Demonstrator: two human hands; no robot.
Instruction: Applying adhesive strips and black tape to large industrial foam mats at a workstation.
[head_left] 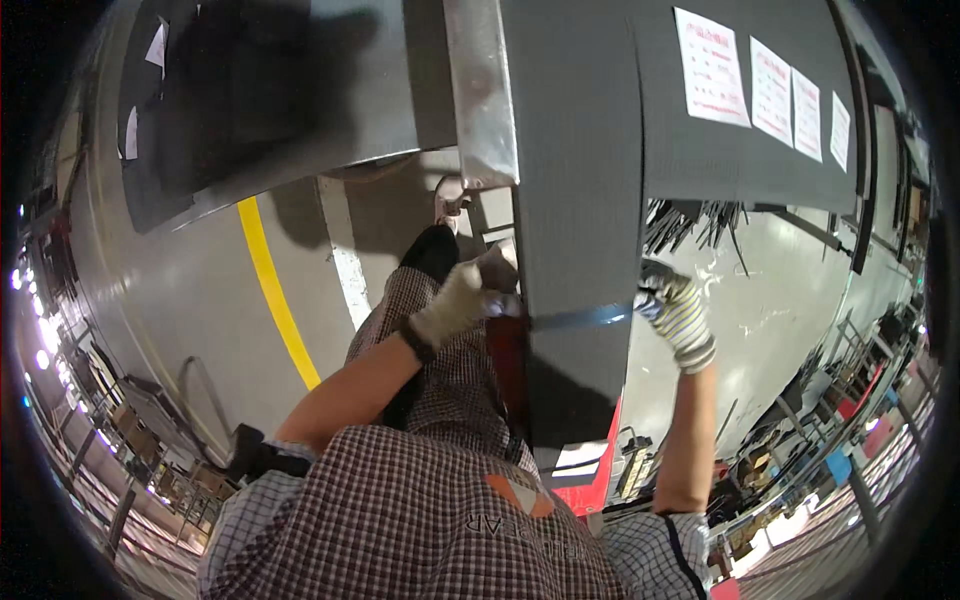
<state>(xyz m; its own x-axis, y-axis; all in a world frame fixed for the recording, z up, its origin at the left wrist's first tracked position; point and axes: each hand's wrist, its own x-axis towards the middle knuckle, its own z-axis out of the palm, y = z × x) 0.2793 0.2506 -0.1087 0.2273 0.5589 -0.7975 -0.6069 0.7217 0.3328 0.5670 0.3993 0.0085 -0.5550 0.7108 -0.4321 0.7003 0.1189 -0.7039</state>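
A shiny, bluish strip of tape (585,318) runs across a long dark grey panel or carton (578,220) in front of me. At the panel's left side my left hand (455,305), in a whitish glove, is closed with its fingertips on a shiny end of the tape. My right hand (680,315), in a striped glove with dark fingertips, is curled at the right edge where the strip goes over. The undersides of the panel and the strip are hidden, and the right fingertips are partly out of sight.
A metal post or plate (487,95) stands against the panel's far left. A dark board (270,90) lies beyond it, and another bears paper sheets (712,65). Thin black strips (695,225) stick out below that board. A yellow line (275,290) marks the floor at left.
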